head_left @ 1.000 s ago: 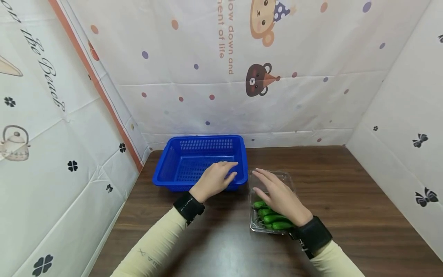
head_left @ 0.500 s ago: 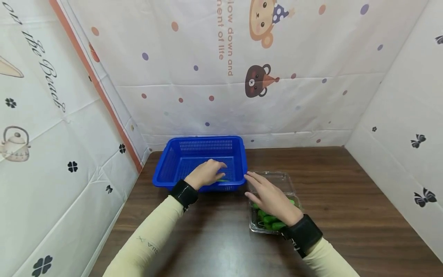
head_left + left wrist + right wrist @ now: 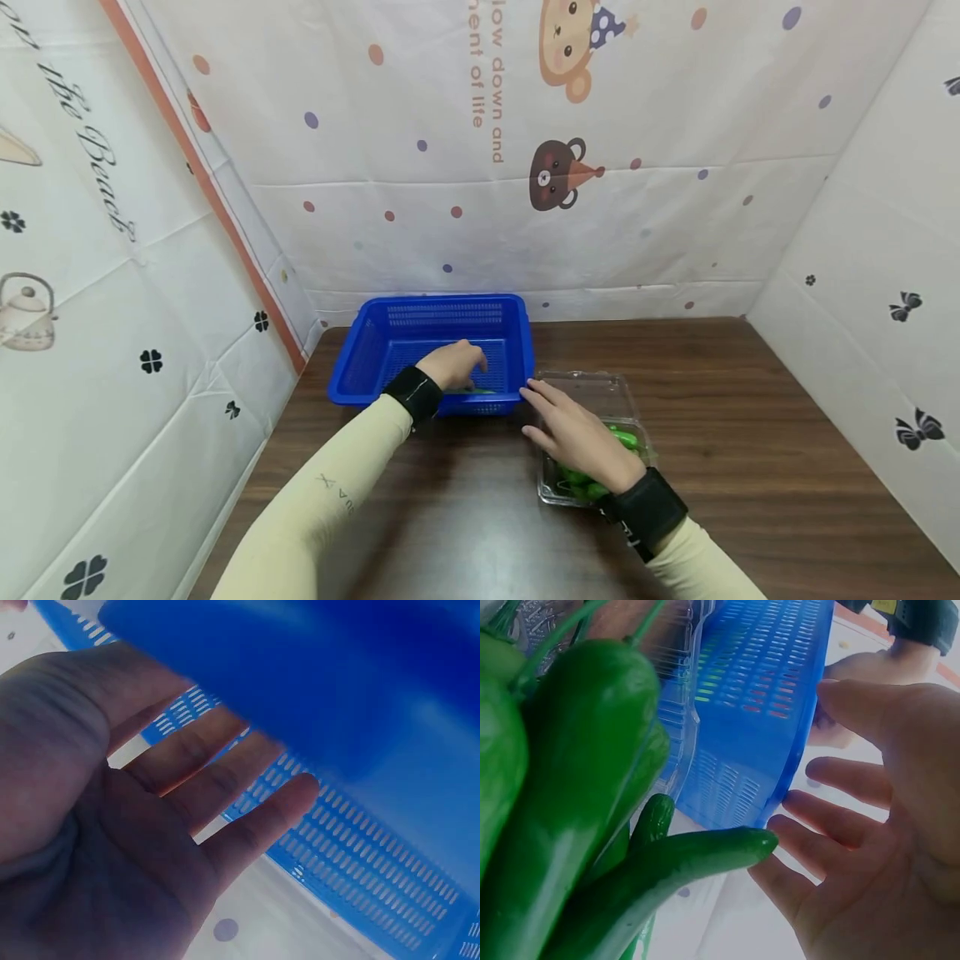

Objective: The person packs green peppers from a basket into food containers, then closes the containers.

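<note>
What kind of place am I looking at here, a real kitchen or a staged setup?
Likely a staged tabletop booth, not a kitchen: printed cartoon sheets wall in a bare wooden table, which holds only a blue basket and a clear tray of green peppers.

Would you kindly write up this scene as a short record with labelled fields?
Surface: dark wooden table
Left hand: inside the blue basket, fingers relaxed, empty
In basket: a green pepper by the left hand
Right hand: open, above the clear plastic tray
Tray contents: green peppers
</note>
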A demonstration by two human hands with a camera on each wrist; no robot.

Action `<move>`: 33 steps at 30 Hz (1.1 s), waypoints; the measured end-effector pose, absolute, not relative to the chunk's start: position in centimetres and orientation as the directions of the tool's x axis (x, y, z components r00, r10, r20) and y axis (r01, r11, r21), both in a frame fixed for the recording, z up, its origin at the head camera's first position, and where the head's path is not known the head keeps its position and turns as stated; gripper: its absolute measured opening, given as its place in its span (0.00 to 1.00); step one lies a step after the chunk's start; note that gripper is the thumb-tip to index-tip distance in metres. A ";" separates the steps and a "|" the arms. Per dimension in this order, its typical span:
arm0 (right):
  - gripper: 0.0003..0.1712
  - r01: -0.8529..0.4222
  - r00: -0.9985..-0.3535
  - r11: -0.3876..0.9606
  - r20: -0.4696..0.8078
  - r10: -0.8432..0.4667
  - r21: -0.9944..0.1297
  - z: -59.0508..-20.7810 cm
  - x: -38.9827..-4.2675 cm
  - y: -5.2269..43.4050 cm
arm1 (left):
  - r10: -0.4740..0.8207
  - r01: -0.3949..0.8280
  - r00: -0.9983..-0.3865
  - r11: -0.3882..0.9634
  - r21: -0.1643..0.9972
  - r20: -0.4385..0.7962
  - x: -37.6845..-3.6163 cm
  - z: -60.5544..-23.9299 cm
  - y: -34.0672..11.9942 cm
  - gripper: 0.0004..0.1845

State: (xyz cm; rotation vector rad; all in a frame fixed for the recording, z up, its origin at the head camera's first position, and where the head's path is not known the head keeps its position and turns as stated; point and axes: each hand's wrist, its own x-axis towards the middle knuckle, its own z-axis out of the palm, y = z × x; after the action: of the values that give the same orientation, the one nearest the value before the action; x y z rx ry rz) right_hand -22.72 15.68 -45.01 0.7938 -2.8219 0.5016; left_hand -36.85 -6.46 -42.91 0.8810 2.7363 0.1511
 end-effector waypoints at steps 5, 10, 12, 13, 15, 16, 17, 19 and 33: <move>0.34 -0.533 -0.843 0.802 0.249 -0.477 -0.269 -45.0 -22.6 15.7 | 0.576 0.557 -0.774 0.817 0.149 -0.263 -37.5 -42.8 -5.8 0.22; 0.33 -0.531 -0.845 0.805 0.242 -0.477 -0.266 -45.1 -22.6 15.8 | 0.580 0.570 -0.757 0.811 0.131 -0.300 -37.8 -42.3 -5.2 0.22; 0.33 -0.524 -0.849 0.810 0.240 -0.471 -0.265 -45.1 -22.5 15.8 | 0.587 0.583 -0.748 0.804 0.116 -0.308 -37.9 -41.9 -5.0 0.22; 0.33 -0.521 -0.850 0.811 0.242 -0.467 -0.266 -45.1 -22.5 15.9 | 0.589 0.588 -0.744 0.801 0.109 -0.314 -38.0 -41.7 -4.8 0.21; 0.33 -0.518 -0.852 0.811 0.243 -0.463 -0.272 -45.1 -22.5 15.8 | 0.589 0.596 -0.734 0.797 0.093 -0.338 -38.3 -41.6 -4.7 0.21; 0.33 -0.518 -0.853 0.810 0.242 -0.463 -0.275 -45.2 -22.5 15.8 | 0.586 0.599 -0.729 0.796 0.086 -0.354 -38.4 -41.7 -4.7 0.20; 0.33 -0.520 -0.852 0.808 0.242 -0.465 -0.278 -45.2 -22.5 15.7 | 0.581 0.598 -0.724 0.797 0.082 -0.371 -38.5 -41.8 -4.7 0.20; 0.33 -0.529 -0.847 0.801 0.240 -0.475 -0.282 -45.3 -22.4 15.5 | 0.566 0.596 -0.712 0.800 0.070 -0.415 -38.8 -42.3 -4.9 0.19; 0.32 -0.523 -0.851 0.802 0.237 -0.469 -0.289 -45.5 -22.3 15.9 | 0.551 0.635 -0.670 0.773 0.001 -0.498 -39.2 -43.1 -3.4 0.16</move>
State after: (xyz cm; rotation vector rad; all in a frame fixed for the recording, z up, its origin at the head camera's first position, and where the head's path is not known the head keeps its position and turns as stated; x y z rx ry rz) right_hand -22.25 15.91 -45.47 0.7852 -2.8348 0.5220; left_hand -39.16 -3.38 -43.07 0.8906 2.4858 -0.2367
